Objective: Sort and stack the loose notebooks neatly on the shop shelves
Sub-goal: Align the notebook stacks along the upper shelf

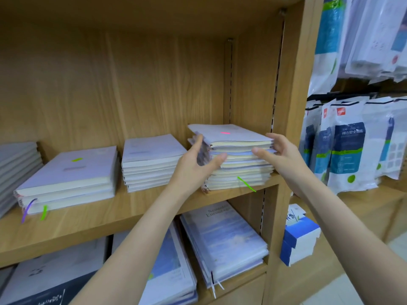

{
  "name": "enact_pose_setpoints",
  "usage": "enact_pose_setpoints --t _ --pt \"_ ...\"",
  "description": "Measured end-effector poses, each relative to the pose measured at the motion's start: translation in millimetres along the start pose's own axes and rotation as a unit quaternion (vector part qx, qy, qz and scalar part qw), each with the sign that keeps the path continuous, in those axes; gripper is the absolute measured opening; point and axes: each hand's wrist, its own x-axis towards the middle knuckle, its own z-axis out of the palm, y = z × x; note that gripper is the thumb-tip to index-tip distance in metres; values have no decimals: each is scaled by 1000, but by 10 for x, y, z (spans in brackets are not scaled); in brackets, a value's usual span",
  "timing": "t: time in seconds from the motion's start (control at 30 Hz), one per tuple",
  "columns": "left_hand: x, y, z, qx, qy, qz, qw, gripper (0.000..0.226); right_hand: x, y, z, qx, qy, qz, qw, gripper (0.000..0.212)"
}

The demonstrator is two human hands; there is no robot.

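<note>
Left hand (198,159) and right hand (278,150) hold the skewed upper notebooks (233,135) between them; press evenly inward, squaring them over the stack (240,179) just below the grip.

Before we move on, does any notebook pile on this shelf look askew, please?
Yes: the right-hand stack, held by the left hand and right hand, has its top notebooks twisted, edges not flush.

Left hand (193,160) and right hand (283,150) grip the rightmost notebook stack (241,172) on the shelf (105,219).
</note>
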Motion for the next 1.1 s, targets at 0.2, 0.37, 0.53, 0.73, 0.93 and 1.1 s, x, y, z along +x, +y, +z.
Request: enact_pose_setpoints --t 0.2,0.37,0.53,0.73,0.93,1.1 --pt "97 26 -17 -32 15 9 999 53 -40 1 -19 15 80 -20 996 42" --pt "185 -70 -40 -32 30 13 999 49 12 -11 4 16 66 -7 998 45" --pt "82 -202 58 4 -19 38 999 91 31 18 45 1 11 14 1000 64" --pt "82 -210 52 -50 27 43 997 78 56 33 66 -23 47 13 999 63" --pt "27 -168 64 -116 106 39 987 56 59 -5 110 -22 29 20 999 68" --pt "58 -171 66 -132 156 17 979 51 -9 -13 58 14 -26 32 999 82"
